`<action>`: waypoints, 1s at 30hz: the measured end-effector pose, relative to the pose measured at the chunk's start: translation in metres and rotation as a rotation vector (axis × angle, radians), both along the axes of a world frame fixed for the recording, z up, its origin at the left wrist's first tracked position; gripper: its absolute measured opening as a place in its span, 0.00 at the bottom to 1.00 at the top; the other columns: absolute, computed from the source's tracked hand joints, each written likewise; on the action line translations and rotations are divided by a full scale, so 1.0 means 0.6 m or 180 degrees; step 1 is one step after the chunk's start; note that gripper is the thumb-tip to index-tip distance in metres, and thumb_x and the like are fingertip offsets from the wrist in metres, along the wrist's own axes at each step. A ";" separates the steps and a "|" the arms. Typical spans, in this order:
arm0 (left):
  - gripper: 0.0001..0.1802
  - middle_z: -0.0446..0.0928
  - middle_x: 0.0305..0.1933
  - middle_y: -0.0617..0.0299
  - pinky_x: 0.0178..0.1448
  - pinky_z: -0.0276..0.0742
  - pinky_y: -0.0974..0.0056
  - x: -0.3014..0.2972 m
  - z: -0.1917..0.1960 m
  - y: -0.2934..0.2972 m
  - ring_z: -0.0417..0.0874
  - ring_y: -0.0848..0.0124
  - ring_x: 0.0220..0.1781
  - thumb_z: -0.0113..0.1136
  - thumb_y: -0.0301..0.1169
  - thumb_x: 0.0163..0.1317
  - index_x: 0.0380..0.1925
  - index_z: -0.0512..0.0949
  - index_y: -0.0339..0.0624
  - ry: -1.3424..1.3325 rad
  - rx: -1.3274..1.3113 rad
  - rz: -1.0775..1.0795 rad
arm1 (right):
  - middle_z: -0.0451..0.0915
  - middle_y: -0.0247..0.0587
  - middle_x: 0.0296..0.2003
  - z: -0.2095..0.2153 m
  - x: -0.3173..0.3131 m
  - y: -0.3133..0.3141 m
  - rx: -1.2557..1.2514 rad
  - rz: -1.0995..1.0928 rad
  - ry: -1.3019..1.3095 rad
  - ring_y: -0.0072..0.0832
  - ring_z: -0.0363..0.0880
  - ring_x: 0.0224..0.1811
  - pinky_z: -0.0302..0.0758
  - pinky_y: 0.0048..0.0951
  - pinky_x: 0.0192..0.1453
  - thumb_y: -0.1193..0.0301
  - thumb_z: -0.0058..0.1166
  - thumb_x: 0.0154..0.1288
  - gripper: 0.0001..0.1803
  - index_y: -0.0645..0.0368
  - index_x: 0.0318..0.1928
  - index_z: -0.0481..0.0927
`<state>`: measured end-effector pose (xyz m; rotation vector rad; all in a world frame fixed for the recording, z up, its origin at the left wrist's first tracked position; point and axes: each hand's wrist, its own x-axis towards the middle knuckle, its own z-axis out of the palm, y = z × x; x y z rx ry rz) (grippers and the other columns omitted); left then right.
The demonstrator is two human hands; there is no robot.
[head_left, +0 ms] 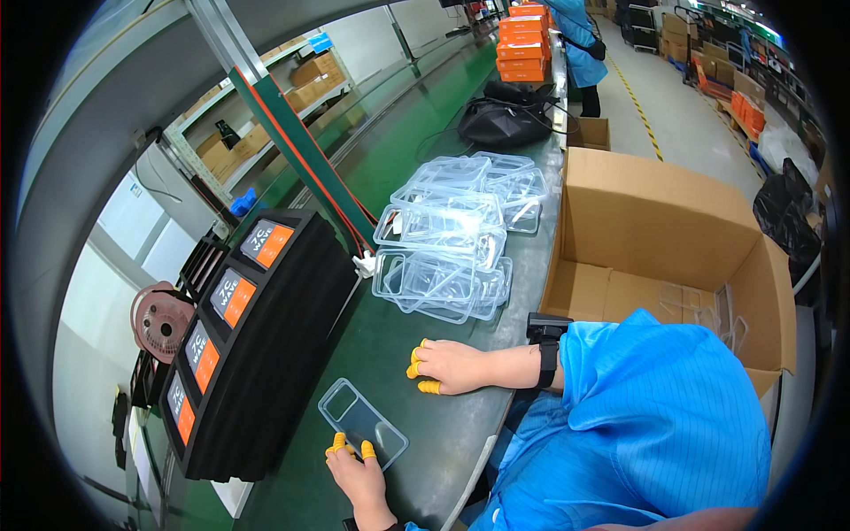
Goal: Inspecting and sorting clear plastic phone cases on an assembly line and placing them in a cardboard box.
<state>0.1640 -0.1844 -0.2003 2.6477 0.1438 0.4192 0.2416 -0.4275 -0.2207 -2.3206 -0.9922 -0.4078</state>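
Observation:
A clear phone case point(387, 434) with a rectangular camera cutout lies at the near part of the green bench, seemingly flat. My left hand point(359, 473) has hold of its near end, the thumb and fingers in yellow finger cots over the case. To the right and a little farther off, my right hand point(453, 367) is above the bench top with nothing visible in it. Its fingers, also in yellow cots, are bent but apart. Beyond it sits a loose pile of clear phone cases point(443, 234), several deep and overlapping.
An open cardboard box point(655, 199) stands at my right, with a few clear pieces inside. A black display stand point(283, 354) with orange-and-grey panels is at the left. Farther along the bench are a black bag point(505, 119), stacked orange boxes point(522, 49) and a person in blue point(580, 53).

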 end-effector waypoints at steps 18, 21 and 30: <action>0.14 0.67 0.38 0.45 0.47 0.63 0.53 0.003 0.000 0.001 0.66 0.49 0.43 0.58 0.27 0.44 0.28 0.68 0.29 -0.0009 0.0009 -0.0006 | 0.67 0.39 0.32 0.002 0.002 0.000 0.0065 0.0006 -0.0035 0.34 0.66 0.37 0.67 0.31 0.41 0.66 0.52 0.50 0.12 0.58 0.34 0.74; 0.14 0.67 0.38 0.45 0.47 0.63 0.54 0.004 -0.001 0.000 0.66 0.49 0.43 0.58 0.27 0.44 0.28 0.68 0.29 0.0020 0.0050 0.0005 | 0.67 0.39 0.32 0.001 0.001 -0.002 0.0020 -0.0018 -0.0020 0.34 0.66 0.37 0.67 0.32 0.40 0.66 0.52 0.50 0.12 0.58 0.34 0.74; 0.17 0.68 0.39 0.48 0.48 0.63 0.55 -0.009 -0.004 0.003 0.67 0.52 0.44 0.58 0.29 0.46 0.35 0.70 0.31 -0.0132 0.0028 -0.0069 | 0.69 0.41 0.31 -0.003 0.000 0.005 0.0297 -0.0282 -0.0162 0.37 0.68 0.36 0.68 0.33 0.38 0.65 0.54 0.47 0.11 0.57 0.31 0.74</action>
